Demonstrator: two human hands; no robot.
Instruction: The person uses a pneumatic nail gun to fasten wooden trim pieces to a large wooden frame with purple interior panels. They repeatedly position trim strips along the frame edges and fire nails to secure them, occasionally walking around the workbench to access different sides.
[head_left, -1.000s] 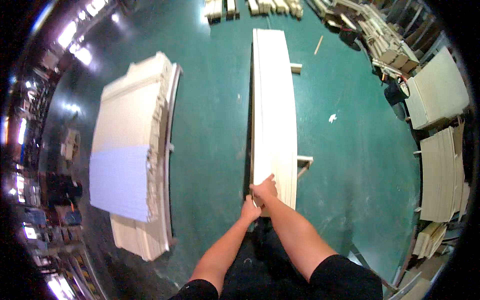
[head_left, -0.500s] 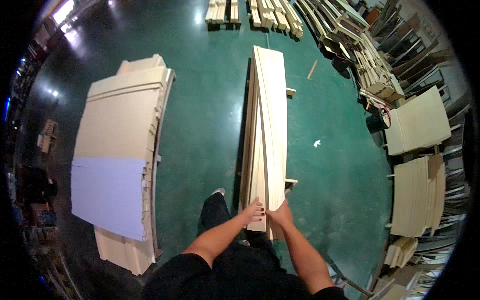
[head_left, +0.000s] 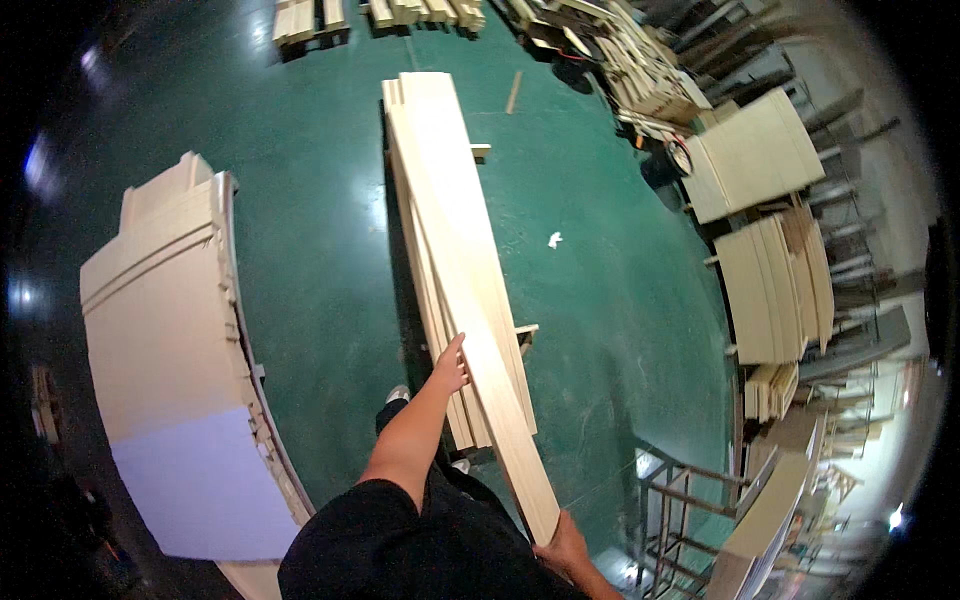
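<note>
Plank [head_left: 487, 370]: slanting atop board stack [head_left: 455, 190], near end jutting past it | right hand [head_left: 568, 550]: clasped around plank's near end | left hand [head_left: 452, 368]: at plank's left edge, grip unclear | handling: likely stiff, fairly light, unwieldy by length; best held at mid-length and end

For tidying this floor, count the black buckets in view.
2: the nearer black bucket, just left of the pale panels; the farther black bucket, beside the timber pile. Others may be hidden.
</note>
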